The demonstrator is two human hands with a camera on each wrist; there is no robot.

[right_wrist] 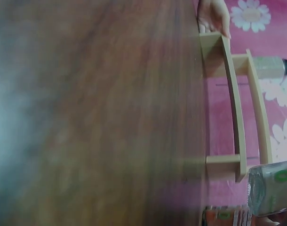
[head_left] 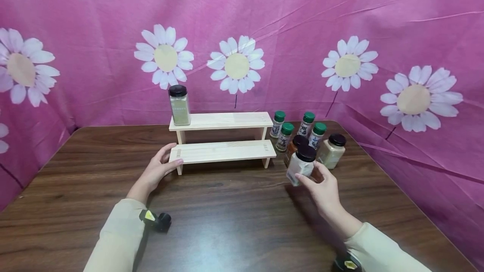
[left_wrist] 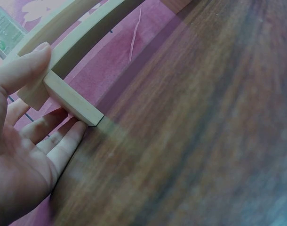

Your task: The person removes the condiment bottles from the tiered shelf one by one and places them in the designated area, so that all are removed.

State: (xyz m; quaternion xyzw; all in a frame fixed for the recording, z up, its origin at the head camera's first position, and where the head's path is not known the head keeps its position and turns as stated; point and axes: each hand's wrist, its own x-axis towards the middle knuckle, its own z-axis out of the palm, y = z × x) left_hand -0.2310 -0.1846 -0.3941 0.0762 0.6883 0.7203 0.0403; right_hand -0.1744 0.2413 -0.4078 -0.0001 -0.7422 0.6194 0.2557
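A two-tier wooden shelf point(head_left: 223, 151) stands near the back of the table. My left hand point(head_left: 156, 171) holds its left end, the thumb point(left_wrist: 28, 70) on the lower tier's edge and the other fingers against the side leg point(left_wrist: 73, 101). On the upper tier's left end stands a spice jar point(head_left: 180, 106) with a black lid and pale green contents. My right hand point(head_left: 325, 190) grips a clear spice jar point(head_left: 300, 166) with a black lid and white contents, tilted slightly. In the right wrist view that jar point(right_wrist: 273, 188) shows at the lower right.
Several green-capped shaker bottles point(head_left: 284, 137) stand right of the shelf. Close by are a black-lidded jar with orange-brown contents point(head_left: 292, 149), partly hidden by the held jar, and one with cream contents point(head_left: 331, 152). A pink flowered cloth point(head_left: 295, 32) hangs behind the brown table point(head_left: 227, 221).
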